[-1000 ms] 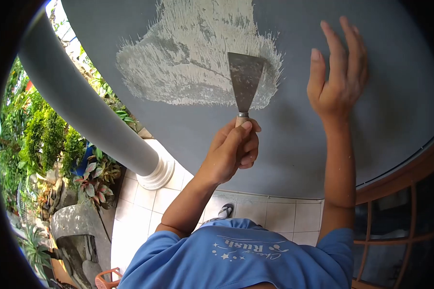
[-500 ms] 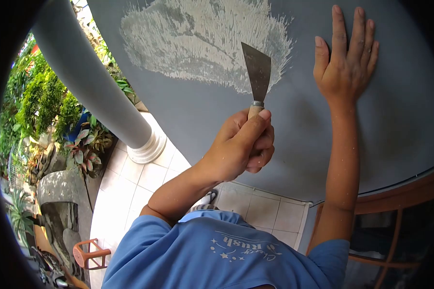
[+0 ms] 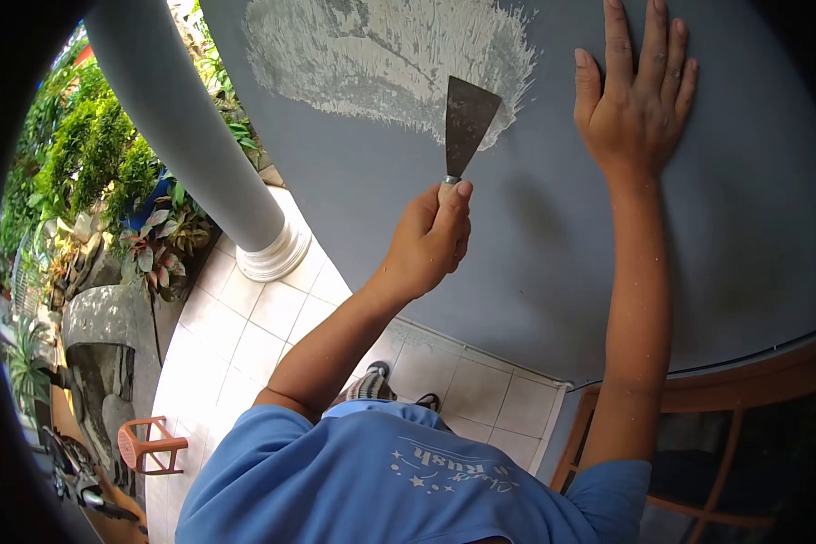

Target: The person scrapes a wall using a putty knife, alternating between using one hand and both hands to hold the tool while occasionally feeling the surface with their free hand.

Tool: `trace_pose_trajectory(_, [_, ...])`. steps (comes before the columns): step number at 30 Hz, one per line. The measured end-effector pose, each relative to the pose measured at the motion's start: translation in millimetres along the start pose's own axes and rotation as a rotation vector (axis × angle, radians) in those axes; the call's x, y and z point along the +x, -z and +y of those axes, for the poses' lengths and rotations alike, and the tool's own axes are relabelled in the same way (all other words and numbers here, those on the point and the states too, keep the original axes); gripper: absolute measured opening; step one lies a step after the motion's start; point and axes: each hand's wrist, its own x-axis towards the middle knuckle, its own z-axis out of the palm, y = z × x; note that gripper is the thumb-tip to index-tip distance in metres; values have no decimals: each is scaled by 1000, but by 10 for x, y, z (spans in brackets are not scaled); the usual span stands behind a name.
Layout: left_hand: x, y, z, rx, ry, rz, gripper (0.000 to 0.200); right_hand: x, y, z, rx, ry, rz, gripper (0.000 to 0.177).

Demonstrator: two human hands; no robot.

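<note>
My left hand [image 3: 431, 238] is closed round the handle of a scraper [image 3: 471, 118], thumb along its top. The flat, flared metal blade points up and overlaps the lower right edge of a rough whitish patch [image 3: 385, 59] on the grey wall [image 3: 508, 263]. Dark specks show on the blade. To the right of the patch, my right hand [image 3: 639, 113] lies flat against the painted wall, fingers spread and pointing up. A soft shadow falls on the wall between the scraper and my right forearm.
A grey round column [image 3: 186, 127] with a white base stands at the left, beside green plants [image 3: 91, 154]. An orange-brown stool [image 3: 151, 444] is on the white tiled floor [image 3: 254, 308]. At the lower right is a wood-framed window [image 3: 716, 435]. My sandalled feet [image 3: 378, 370] show below.
The scraper has turned so its blade faces the view more broadly and tilts right, and my left hand has shifted slightly up and left. My right hand stays on the wall; the view has shifted a little.
</note>
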Motion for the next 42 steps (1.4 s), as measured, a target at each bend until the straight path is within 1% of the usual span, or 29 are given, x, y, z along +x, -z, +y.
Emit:
trace_pose_trajectory(2, [-3, 18, 22, 21, 0, -24, 43, -1, 2, -21, 4, -13, -2, 60])
trace_pose_trajectory(5, [223, -115, 236, 19, -84, -76, 44, -1, -17, -19, -32, -2, 13, 61])
trace_pose_trajectory(7, [321, -185, 304, -12, -146, -114, 44, 1, -6, -30, -1, 0, 29, 62])
trace_pose_trajectory(10, [123, -129, 200, -7, -63, -95, 44, -3, -8, -32, -23, -6, 8, 62])
trace_pose_trajectory(13, [80, -2, 83, -95, 67, -111, 43, 25, -12, -41, -44, -25, 2, 61])
trace_pose_trajectory(14, [97, 8, 76, -117, 71, -113, 42, 3, -5, -52, -41, -23, -4, 61])
trace_pose_trajectory(15, [136, -29, 104, -144, 78, -113, 42, -14, -29, -51, -25, -6, 38, 61])
trace_pose_trajectory(16, [156, -40, 122, -170, 82, -117, 42, -2, -84, -35, -10, 9, 84, 61])
trace_pose_trajectory(17, [129, -17, 121, -135, 56, -117, 42, -6, -104, -38, 1, 21, 130, 61])
trace_pose_trajectory(19, [97, 18, 128, -65, -6, -128, 42, -19, -58, -64, -23, 5, 89, 61])
trace_pose_trajectory(22, [81, -19, 94, -147, 69, -116, 43, -4, -31, -52, -64, 9, 62, 60])
trace_pose_trajectory(25, [285, -137, 232, -135, -46, -197, 42, 7, -46, -87, -41, 11, 89, 60])
trace_pose_trajectory(28, [243, -179, 294, -124, -71, -186, 41, -20, -49, -65, -34, 27, 99, 61])
trace_pose_trajectory(31, [17, -3, 35, -115, 136, -123, 41, 1, -23, -67, -44, 22, 75, 61])
trace_pose_trajectory(32, [54, 11, 21, -129, 132, -129, 42, -1, -22, -74, -51, 10, 58, 61])
trace_pose_trajectory(34, [82, -16, -24, -182, 140, -129, 42, -11, -90, -59, -33, 28, 135, 61])
trace_pose_trajectory(35, [105, -44, -26, -155, 91, -121, 42, -6, -121, -52, -19, 42, 169, 61])
trace_pose_trajectory(40, [121, -142, -115, -9, -107, -102, 43, -25, -38, -71, -16, 25, 90, 60])
trace_pose_trajectory(42, [-10, -109, -188, -79, 12, -54, 44, -4, -48, -31, -38, 32, 78, 60])
